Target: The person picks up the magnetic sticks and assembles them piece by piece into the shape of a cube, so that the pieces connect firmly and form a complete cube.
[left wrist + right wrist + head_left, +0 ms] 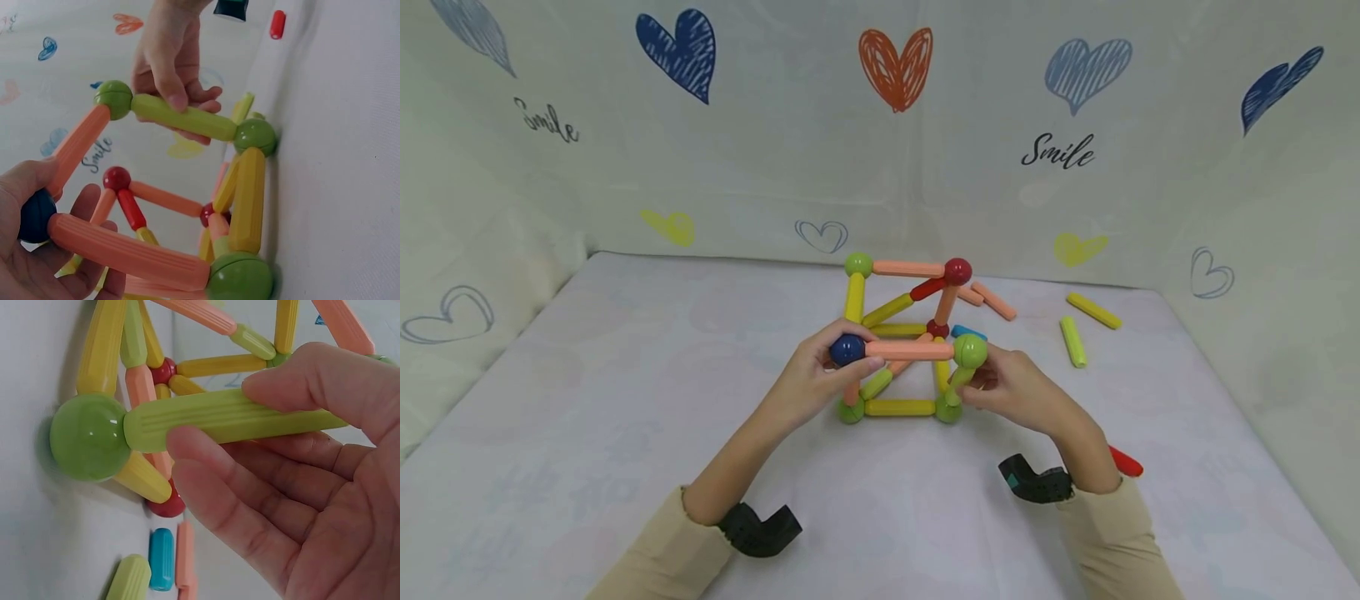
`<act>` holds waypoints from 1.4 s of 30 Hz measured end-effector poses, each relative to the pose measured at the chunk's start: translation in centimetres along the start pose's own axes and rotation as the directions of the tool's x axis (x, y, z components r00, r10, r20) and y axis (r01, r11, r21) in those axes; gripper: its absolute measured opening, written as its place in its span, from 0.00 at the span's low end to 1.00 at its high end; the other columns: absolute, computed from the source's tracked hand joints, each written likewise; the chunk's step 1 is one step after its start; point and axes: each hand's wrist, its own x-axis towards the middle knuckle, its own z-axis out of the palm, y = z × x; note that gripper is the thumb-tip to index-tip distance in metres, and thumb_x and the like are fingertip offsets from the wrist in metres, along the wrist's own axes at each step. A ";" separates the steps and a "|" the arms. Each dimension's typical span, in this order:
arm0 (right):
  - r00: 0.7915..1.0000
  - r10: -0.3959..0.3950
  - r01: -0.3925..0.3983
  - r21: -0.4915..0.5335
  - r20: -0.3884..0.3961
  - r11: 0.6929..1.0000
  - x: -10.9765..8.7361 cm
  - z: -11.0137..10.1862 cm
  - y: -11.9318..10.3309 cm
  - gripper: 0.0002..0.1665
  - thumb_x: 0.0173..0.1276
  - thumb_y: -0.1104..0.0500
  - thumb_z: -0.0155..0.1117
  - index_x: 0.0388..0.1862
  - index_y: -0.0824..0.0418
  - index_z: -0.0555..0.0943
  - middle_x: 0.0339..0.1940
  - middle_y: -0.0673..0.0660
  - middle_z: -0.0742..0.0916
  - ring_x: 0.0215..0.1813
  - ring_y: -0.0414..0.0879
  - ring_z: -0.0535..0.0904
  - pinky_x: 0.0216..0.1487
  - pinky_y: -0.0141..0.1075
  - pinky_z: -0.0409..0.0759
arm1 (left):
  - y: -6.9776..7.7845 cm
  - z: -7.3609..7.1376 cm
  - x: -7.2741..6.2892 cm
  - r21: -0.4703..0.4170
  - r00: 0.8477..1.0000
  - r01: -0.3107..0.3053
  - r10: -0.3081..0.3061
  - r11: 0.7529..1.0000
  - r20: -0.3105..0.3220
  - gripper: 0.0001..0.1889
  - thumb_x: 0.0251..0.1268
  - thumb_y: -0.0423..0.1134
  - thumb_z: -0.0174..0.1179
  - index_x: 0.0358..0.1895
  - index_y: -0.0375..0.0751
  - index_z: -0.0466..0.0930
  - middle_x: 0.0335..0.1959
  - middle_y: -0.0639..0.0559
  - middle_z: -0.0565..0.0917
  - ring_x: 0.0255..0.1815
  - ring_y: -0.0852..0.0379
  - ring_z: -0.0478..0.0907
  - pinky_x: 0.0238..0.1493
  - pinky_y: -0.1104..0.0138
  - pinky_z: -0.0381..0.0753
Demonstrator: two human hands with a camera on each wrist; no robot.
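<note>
A box-shaped frame of ball-and-rod magnetic building pieces stands on the table. My left hand [805,371] pinches the dark blue ball [847,350] at its upper front left corner. From that ball a salmon rod [910,351] runs across to a green ball [970,351]. My right hand [1018,387] holds the light green rod [200,415] below this green ball, thumb on one side and fingers on the other. The rod's lower end meets another green ball [87,437] on the table. Behind, a red ball [957,272] and a green ball [858,265] top the back corners.
Right of the frame lie loose rods: a yellow rod [1093,311], a light green rod [1073,342], a salmon rod [994,301] and a blue rod [968,332]. A red piece [1126,462] shows beside the right forearm. A printed cloth backdrop [760,167] rises behind the table.
</note>
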 end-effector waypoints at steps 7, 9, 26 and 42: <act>1.000 0.013 -0.013 -0.029 0.004 1.000 0.1 0.1 -0.2 0.14 0.61 0.62 0.62 0.44 0.66 0.74 0.36 0.56 0.84 0.35 0.43 0.77 0.37 0.29 0.79 | 0.1 -0.1 -0.1 -0.004 1.000 0.000 0.000 1.000 0.006 0.13 0.61 0.38 0.61 0.48 0.44 0.73 0.43 0.45 0.75 0.38 0.50 0.72 0.36 0.66 0.76; 1.000 0.020 -0.020 -0.044 0.003 0.999 0.1 0.0 -0.3 0.15 0.61 0.61 0.62 0.45 0.66 0.74 0.36 0.55 0.84 0.35 0.43 0.77 0.38 0.31 0.79 | 0.2 -0.1 -0.1 -0.007 1.000 0.001 0.000 1.000 0.007 0.13 0.61 0.38 0.61 0.49 0.44 0.73 0.42 0.45 0.75 0.37 0.50 0.72 0.35 0.67 0.76; 0.993 0.118 -0.119 -0.049 -0.007 0.992 -0.6 -2.0 0.7 0.14 0.64 0.55 0.62 0.46 0.60 0.77 0.41 0.54 0.84 0.44 0.46 0.78 0.45 0.37 0.77 | 0.2 -0.1 -0.4 0.060 1.000 0.020 -0.019 0.998 -0.005 0.16 0.62 0.42 0.61 0.52 0.47 0.72 0.41 0.46 0.74 0.35 0.50 0.71 0.33 0.66 0.77; 0.807 0.504 -0.532 -0.009 -0.308 0.847 -2.6 -5.8 6.3 0.32 0.71 0.46 0.48 0.64 0.68 0.64 0.64 0.71 0.69 0.62 0.65 0.64 0.54 0.56 0.70 | 0.1 -0.4 -0.5 0.089 0.997 -0.039 0.033 0.995 0.063 0.19 0.65 0.40 0.57 0.58 0.47 0.67 0.50 0.46 0.75 0.41 0.51 0.72 0.42 0.63 0.76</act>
